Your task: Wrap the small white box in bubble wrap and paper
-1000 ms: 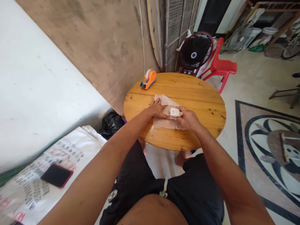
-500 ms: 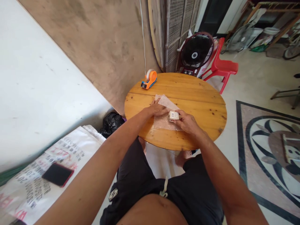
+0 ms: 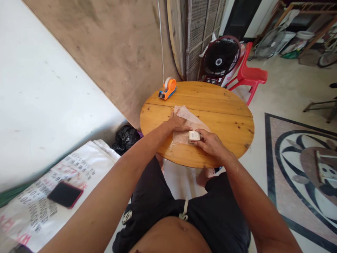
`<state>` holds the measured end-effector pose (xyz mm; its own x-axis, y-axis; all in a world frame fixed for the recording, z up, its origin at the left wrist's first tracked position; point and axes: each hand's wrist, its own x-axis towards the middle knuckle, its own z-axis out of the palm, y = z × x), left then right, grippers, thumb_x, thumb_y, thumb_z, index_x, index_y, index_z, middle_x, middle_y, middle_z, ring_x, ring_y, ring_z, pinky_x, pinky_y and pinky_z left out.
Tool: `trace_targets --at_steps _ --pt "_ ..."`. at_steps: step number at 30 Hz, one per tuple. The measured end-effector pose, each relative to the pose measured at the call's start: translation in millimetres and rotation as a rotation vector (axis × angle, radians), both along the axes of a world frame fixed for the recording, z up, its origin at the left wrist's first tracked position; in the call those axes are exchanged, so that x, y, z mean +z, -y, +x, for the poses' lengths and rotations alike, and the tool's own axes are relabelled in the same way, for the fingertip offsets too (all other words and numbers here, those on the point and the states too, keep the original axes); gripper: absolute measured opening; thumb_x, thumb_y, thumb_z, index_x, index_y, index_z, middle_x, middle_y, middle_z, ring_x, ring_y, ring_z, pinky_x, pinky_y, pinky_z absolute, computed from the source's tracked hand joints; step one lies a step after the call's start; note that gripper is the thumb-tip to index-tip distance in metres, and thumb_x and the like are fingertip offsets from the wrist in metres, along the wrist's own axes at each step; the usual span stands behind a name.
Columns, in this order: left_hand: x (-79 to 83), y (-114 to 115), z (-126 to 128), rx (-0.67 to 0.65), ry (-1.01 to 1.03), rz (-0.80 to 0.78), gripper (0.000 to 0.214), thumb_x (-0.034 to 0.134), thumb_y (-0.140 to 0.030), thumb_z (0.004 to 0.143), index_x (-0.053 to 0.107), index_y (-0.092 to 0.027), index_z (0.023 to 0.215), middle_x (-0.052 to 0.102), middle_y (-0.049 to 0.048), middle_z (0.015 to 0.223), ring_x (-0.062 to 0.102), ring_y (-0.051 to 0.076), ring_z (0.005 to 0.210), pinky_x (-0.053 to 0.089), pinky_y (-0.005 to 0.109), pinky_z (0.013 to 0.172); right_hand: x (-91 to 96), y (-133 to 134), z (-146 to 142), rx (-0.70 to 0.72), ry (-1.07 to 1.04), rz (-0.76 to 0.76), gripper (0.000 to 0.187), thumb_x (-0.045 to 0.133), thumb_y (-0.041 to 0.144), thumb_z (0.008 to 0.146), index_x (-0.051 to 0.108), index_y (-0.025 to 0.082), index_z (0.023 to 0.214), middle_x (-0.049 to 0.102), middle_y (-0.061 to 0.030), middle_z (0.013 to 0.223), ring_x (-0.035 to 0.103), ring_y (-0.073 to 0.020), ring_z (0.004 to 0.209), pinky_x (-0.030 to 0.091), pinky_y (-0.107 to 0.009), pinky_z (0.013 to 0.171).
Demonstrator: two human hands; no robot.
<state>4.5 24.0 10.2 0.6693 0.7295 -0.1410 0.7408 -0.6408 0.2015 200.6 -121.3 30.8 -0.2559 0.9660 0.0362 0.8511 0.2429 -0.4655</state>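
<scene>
A sheet of bubble wrap [image 3: 181, 137] lies on the round wooden table [image 3: 226, 116]. My left hand [image 3: 178, 122] rests on the sheet with its fingers spread. Between the thumb and fingers of my right hand [image 3: 210, 140] is a small pale box [image 3: 194, 136] with a printed label and barcode facing up. The box is over the near right part of the wrap, just right of my left fingers. Part of the wrap is hidden under my left hand.
An orange and blue tape dispenser [image 3: 167, 88] stands at the table's far left edge. Behind the table are a fan [image 3: 218, 61] and a red chair [image 3: 252, 74]. To the left, a phone [image 3: 65, 194] lies on white printed sacks [image 3: 86, 158], near a black bag [image 3: 125, 138].
My right hand has brought the box slightly nearer to me, and its label faces up more squarely. The wrap's right edge has shifted. My left hand has hardly moved.
</scene>
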Motion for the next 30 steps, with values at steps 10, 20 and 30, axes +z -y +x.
trace_targets --at_steps 10,20,30 --pt "4.9 3.1 1.6 -0.008 -0.028 -0.013 0.096 0.038 -0.084 0.082 0.038 -0.02 0.154 0.04 0.0142 0.159 0.038 0.037 0.144 0.021 0.05 0.122 -2.8 0.9 0.8 0.031 0.022 0.026 0.054 0.064 0.034 0.088 0.053 0.022 0.14 0.069 -0.0092 0.128 0.068 -0.0265 0.101 0.051 -0.038 0.093" --pt "1.0 2.7 2.4 0.009 -0.038 -0.032 0.096 0.037 -0.085 0.082 0.041 -0.02 0.153 0.042 0.0146 0.158 0.032 0.037 0.148 0.015 0.051 0.124 -7.2 14.2 6.8 0.113 0.141 0.26 0.066 0.064 0.028 0.088 0.042 0.022 0.149 0.051 -0.0153 0.145 0.054 -0.0315 0.13 0.05 -0.045 0.103" --pt "-3.2 14.4 -4.5 -0.048 0.05 0.201 0.07 0.039 -0.064 0.096 0.056 -0.011 0.138 0.061 0.0195 0.138 0.053 0.036 0.13 0.021 0.053 0.119 -26.9 13.4 13.8 0.215 0.266 0.498 0.043 0.066 0.023 0.088 0.057 0.017 0.13 0.055 -0.016 0.137 0.058 -0.0298 0.121 0.055 -0.04 0.097"
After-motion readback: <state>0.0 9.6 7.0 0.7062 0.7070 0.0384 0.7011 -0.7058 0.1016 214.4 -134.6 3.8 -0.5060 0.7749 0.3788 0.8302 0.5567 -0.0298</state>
